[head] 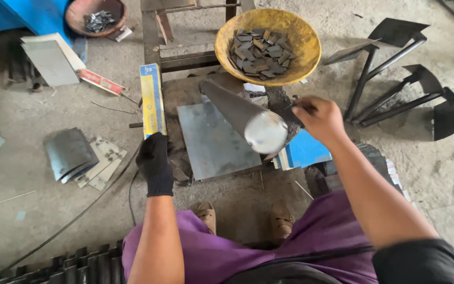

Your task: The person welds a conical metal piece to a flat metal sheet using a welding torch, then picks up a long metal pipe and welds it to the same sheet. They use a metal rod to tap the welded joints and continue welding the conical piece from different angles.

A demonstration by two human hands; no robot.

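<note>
Black-gloved left hand (154,163) hangs loosely curled, gripping nothing, by the long yellow-blue box (152,98) on the concrete floor (22,210). Grey steel plate (212,138) sits mid-floor, metal cone (245,117) over it. Bare right hand (319,118) pinches something small and dark, can't tell what.

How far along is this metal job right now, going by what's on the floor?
Looks done: finished blades on rods lie at the right. In hand: the bare right hand pinches something small beside the steel pipe; the gloved left hand rests by the yellow-blue box. Left: a yellow bowl full of small metal plates.
</note>
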